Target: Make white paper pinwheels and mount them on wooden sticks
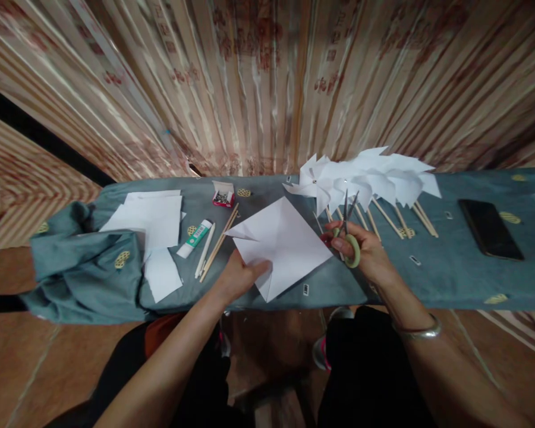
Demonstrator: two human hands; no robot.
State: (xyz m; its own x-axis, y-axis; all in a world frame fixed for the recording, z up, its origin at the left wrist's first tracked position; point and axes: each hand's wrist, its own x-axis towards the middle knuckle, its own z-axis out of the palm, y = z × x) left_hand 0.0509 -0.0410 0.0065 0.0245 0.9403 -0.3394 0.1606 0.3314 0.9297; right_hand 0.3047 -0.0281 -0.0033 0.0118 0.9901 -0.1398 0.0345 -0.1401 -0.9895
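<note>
My left hand [245, 273] grips a white square sheet of paper [288, 246] by its lower left edge, thumb on top. Slits run inward from the sheet's left and bottom corners, and a flap at the left lifts a little. In my right hand [361, 246] is a pair of scissors [351, 249] with green handles. Their blades point up and away, slightly parted, and are apart from the paper. Beyond the scissors lie several white paper pinwheels [316, 184] on wooden sticks, overlapping in a row.
On the cloth-covered table [455, 285], left of the sheet, are wooden sticks [218, 244], a white pen [205, 249], a glue tube [195, 238] and a small red box of metal pins [223, 195]. Paper sheets [163, 217] lie farther left. A phone [490, 229] rests at right. Curtains [267, 89] hang behind.
</note>
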